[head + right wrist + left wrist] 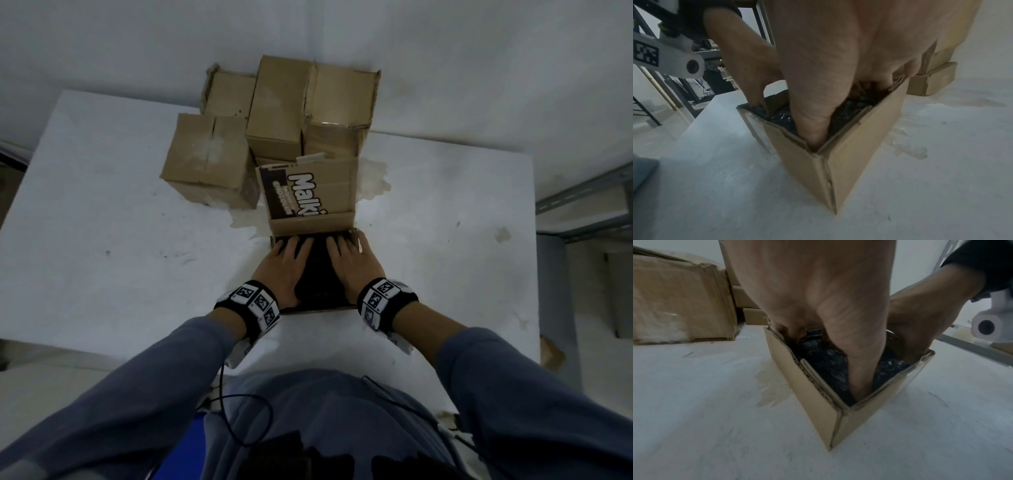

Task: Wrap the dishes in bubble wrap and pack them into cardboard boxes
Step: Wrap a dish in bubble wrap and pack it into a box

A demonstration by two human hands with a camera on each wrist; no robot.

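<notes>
An open cardboard box (318,310) stands on the white table (102,240), its printed lid flap (308,192) raised at the far side. Inside lies a bundle in black bubble wrap (320,270), also visible in the wrist views (824,360) (849,110). My left hand (287,267) and right hand (349,263) lie side by side on the bundle, fingers stretched forward and pressing down. The left thumb (861,369) is tucked into the box's near corner, and the right thumb (813,126) likewise. The dish itself is hidden by the wrap.
Several closed cardboard boxes (284,113) are stacked at the table's far side, one (209,161) to the left of the open box. A metal shelf frame (582,205) stands off the table's right edge. A dried stain (373,185) marks the tabletop.
</notes>
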